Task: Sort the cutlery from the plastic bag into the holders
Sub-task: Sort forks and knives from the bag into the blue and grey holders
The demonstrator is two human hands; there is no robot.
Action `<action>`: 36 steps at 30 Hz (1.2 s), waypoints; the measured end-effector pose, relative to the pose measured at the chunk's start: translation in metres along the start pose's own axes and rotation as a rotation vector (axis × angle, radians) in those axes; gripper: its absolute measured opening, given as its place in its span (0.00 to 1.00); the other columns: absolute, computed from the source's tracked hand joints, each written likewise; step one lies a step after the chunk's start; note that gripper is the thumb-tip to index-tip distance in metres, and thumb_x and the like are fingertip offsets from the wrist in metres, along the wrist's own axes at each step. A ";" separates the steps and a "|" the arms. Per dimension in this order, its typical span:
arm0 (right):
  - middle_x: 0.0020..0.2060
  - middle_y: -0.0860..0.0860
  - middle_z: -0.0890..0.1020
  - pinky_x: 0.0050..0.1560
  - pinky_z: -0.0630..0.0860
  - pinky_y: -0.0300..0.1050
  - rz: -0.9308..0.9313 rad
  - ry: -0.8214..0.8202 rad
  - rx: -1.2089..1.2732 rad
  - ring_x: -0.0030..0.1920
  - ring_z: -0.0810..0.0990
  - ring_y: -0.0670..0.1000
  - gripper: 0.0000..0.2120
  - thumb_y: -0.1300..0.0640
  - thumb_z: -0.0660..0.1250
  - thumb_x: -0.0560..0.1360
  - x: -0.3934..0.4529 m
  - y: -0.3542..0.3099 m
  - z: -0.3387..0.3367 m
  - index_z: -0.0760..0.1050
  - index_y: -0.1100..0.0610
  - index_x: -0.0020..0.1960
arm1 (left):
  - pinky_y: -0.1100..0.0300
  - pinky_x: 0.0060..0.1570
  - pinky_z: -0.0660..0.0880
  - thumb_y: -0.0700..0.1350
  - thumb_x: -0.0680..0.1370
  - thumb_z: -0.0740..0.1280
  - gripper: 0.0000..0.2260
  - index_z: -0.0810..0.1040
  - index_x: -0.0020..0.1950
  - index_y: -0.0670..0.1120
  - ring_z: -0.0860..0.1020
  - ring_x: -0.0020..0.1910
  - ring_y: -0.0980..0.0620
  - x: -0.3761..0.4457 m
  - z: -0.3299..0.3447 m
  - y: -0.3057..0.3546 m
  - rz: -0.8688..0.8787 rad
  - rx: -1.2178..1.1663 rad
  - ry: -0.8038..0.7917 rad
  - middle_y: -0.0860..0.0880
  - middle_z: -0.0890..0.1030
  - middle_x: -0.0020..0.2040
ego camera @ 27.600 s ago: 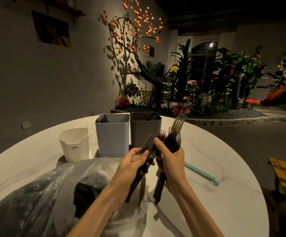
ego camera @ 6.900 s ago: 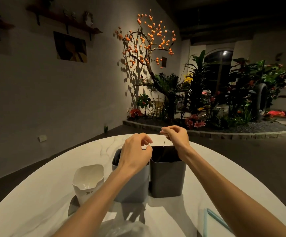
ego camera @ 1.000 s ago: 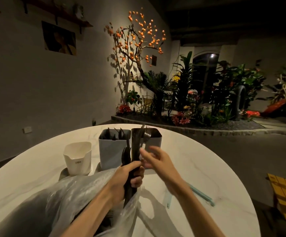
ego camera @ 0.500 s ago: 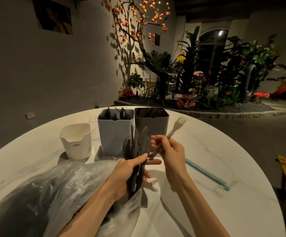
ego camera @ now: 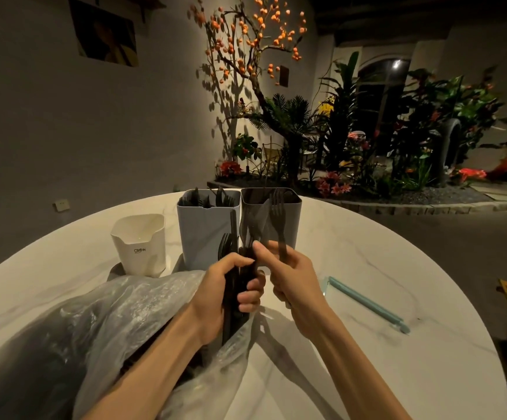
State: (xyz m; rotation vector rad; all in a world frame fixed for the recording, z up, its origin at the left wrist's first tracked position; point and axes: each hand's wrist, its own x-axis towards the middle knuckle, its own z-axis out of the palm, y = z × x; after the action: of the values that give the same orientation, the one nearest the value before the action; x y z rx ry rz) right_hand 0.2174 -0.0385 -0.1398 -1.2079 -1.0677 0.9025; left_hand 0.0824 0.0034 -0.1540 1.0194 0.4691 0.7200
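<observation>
— Left to right? White cup (ego camera: 140,244), pale blue holder (ego camera: 206,231), grey holder (ego camera: 271,219), all beyond the fingertips.

— And nearer? Clear bag (ego camera: 100,328) under the left wrist. Left hand (ego camera: 225,295) wrapped tight around a bundle of dark cutlery (ego camera: 240,268), handles down.

— Right hand (ego camera: 291,274)? Curled around one black fork (ego camera: 278,225), tines up, in front of the grey holder.

— Handling? Probably light, stiff plastic, a bit slick; best pinched mid-handle, not by the tines.
</observation>
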 end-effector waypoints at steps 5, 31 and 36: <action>0.44 0.58 0.83 0.38 0.72 0.38 -0.146 0.199 0.039 0.39 0.79 0.47 0.12 0.45 0.74 0.74 0.004 0.005 -0.004 0.77 0.43 0.55 | 0.64 0.30 0.65 0.43 0.81 0.61 0.09 0.76 0.44 0.41 0.65 0.30 0.55 0.000 0.003 -0.003 -0.016 0.002 -0.008 0.48 0.72 0.34; 0.29 0.42 0.77 0.33 0.68 0.35 -0.044 0.441 0.198 0.32 0.71 0.43 0.08 0.48 0.75 0.75 0.016 -0.004 -0.032 0.84 0.52 0.49 | 0.64 0.23 0.63 0.37 0.80 0.66 0.04 0.72 0.52 0.40 0.65 0.26 0.55 -0.003 0.011 -0.012 -0.242 0.489 0.043 0.47 0.74 0.35; 0.23 0.41 0.74 0.34 0.65 0.37 0.030 0.300 0.033 0.30 0.69 0.43 0.12 0.47 0.71 0.77 0.012 -0.006 -0.029 0.84 0.56 0.46 | 0.64 0.21 0.63 0.37 0.79 0.67 0.04 0.72 0.49 0.40 0.65 0.25 0.55 -0.002 0.008 -0.011 -0.241 0.487 0.035 0.47 0.74 0.35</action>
State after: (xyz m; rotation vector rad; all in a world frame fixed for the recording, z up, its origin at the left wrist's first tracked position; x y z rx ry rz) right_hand 0.2482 -0.0360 -0.1328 -1.2881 -0.7936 0.7308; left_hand 0.0899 -0.0060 -0.1600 1.3758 0.8080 0.4133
